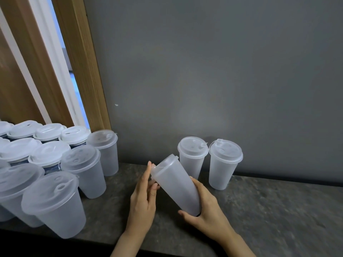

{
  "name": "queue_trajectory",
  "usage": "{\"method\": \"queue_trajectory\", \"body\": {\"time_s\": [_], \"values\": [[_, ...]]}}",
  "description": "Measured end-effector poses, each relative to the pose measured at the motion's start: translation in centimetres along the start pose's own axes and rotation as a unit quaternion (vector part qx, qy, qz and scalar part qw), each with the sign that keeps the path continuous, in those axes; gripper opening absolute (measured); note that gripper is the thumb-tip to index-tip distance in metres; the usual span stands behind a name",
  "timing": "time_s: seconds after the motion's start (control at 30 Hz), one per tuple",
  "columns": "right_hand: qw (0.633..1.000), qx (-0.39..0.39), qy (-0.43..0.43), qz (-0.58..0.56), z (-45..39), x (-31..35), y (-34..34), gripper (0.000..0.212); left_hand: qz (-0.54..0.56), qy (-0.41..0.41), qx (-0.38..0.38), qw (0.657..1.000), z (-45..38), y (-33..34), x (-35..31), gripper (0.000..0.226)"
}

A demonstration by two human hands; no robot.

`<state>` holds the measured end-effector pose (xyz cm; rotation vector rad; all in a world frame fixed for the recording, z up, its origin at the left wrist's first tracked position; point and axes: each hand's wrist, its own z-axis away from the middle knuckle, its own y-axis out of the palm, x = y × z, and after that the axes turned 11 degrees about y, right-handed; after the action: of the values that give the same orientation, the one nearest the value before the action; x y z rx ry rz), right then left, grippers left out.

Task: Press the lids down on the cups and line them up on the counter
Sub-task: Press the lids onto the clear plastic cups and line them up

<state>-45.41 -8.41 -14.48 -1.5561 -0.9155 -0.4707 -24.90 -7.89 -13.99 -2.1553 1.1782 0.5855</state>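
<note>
— Where does the one view look from?
— From the person's head, above the near edge of the table [259, 210], facing forward and down toward the grey wall [204, 71] at the far side.
— How close?
— Close: both forearms enter from the bottom edge, and the left hand [143, 197] and right hand [207, 210] sit low in the middle.
— How wide?
— Wide-angle. The wooden frame [83, 71] at far left leans, and the lidded cups [55, 201] at near left look stretched.
— Any shared part with another view?
— There is only this one.
</note>
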Motion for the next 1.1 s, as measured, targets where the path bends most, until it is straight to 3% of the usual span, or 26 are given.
{"method": "queue_trajectory", "body": {"time_s": [0.27, 0.43, 0.6, 0.77, 0.9, 1.1], "values": [[0.993, -0.068, -0.044, 0.082, 0.0, -0.3, 0.1, 0.113, -0.022, 0.012, 0.006, 1.0, 0.5, 0.1, 0.4, 0.036], [0.998, -0.019, -0.034, 0.051, 0.3, 0.1, 0.0, 0.101, -0.044, 0.049, -0.042, 0.997, 0.0, -0.1, 0.4, 0.039], [0.999, 0.027, -0.02, -0.005, 0.2, 0.3, -0.1, 0.102, -0.002, 0.097, -0.02, 0.995, 0.0, -0.2, 0.0, 0.043], [0.997, -0.04, -0.039, 0.047, 0.3, 0.7, -0.1, 0.098, 0.037, 0.086, 0.017, 0.995, 0.2, -0.2, 0.2, 0.044], [0.987, -0.111, -0.063, 0.095, 0.2, 0.8, 0.0, 0.112, 0.026, 0.08, 0.05, 0.995, 0.5, -0.3, 0.2, 0.052], [0.98, -0.143, -0.082, 0.108, 0.4, 0.6, -0.2, 0.114, -0.009, 0.071, 0.053, 0.996, 0.4, -0.3, -0.2, 0.05]]}}
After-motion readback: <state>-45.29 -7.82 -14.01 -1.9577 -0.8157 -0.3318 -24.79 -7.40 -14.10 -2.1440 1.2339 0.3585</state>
